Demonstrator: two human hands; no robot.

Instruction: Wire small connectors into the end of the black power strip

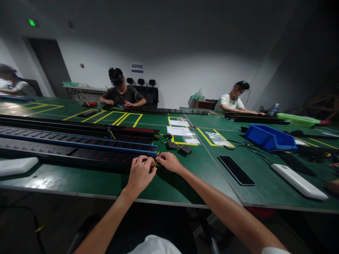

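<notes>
Long black strips with red-marked sockets [97, 155] lie side by side on the green table [182, 188], one edged in blue. At the right end of the nearest strip, my left hand [141, 173] has its fingers closed around the strip's end and a small yellow piece. My right hand [169, 162] meets it there, thumb and fingertips pinched on the thin yellow piece [156, 164], perhaps a wire. Just beyond my hands lie small black parts [171, 145] with yellow wires. The fingertips partly hide what is between them.
To the right lie a phone [236, 170], a white power bank [299, 181], cables and a blue bin [270, 137]. A white object [18, 165] is at the left edge. Several people sit along the far side near a green tray [298, 120].
</notes>
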